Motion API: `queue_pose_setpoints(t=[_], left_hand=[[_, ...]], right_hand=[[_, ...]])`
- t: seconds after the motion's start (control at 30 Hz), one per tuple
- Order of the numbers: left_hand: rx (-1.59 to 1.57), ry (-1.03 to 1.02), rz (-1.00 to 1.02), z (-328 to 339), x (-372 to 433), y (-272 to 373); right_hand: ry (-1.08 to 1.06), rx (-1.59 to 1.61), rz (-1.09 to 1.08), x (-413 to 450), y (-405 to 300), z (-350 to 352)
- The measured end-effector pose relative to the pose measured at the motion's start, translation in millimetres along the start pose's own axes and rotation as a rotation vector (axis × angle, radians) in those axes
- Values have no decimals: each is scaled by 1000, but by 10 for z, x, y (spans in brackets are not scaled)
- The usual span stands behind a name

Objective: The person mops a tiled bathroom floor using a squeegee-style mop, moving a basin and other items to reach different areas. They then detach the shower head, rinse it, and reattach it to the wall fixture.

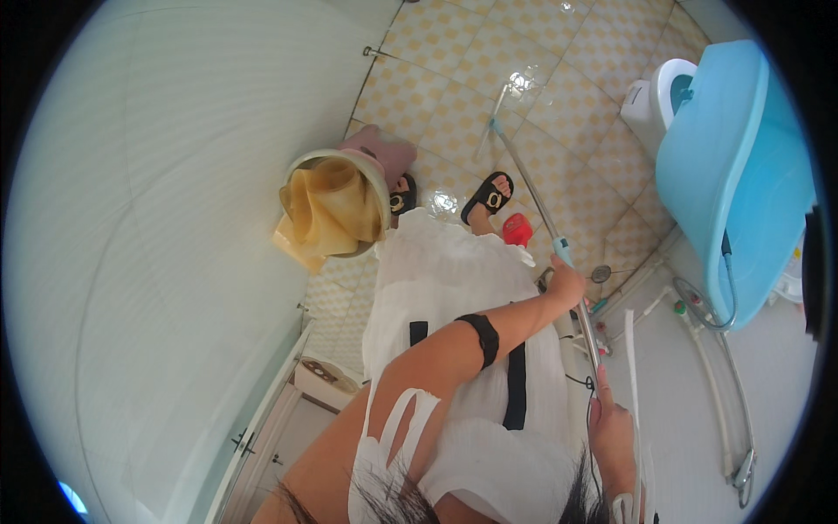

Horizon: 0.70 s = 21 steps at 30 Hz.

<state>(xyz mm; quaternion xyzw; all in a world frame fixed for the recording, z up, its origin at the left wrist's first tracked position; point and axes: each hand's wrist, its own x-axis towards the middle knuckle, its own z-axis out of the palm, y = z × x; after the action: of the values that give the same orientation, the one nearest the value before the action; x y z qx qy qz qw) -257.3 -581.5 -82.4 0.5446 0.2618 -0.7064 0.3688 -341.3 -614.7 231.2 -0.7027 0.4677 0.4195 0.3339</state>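
Note:
My left hand (567, 285) reaches across my body and grips the metal pole (533, 183) of a floor squeegee just below its light-blue collar (561, 247). Lower on the same pole, close to my right side, my right hand (612, 426) holds the upper end, index finger stretched along it. The pole slants away over the tiled floor (445, 85) to a narrow squeegee head (492, 123), which lies on the wet, shiny tiles. Beside my slippered right foot (491, 196) stands a red plastic object (517, 229), partly hidden by my white dress (452, 262).
A beige bucket (383, 187) with a folded yellowish sheet (327, 203) stands left, against a pink plastic stool (386, 150). Right are a large blue tub (694, 177), a white toilet (663, 78), a shower hose (732, 288), pipes (707, 386) and a floor drain (600, 274).

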Motion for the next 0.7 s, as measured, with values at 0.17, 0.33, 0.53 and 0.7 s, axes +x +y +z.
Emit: queue_pose_setpoints(t=[0.17, 0.33, 0.53, 0.7], left_hand=[[-20, 40, 72, -289, -54, -30], [75, 85, 177, -591, -136, 31], [-31, 177, 110, -812, -157, 125], [-85, 199, 100, -1031, 23, 189]], right_hand=[[-20, -57, -102, 57, 37, 40], [-153, -57, -42, 177, -18, 84], [-217, -156, -116, 374, -81, 163], [-193, -236, -195, 618, -160, 332]])
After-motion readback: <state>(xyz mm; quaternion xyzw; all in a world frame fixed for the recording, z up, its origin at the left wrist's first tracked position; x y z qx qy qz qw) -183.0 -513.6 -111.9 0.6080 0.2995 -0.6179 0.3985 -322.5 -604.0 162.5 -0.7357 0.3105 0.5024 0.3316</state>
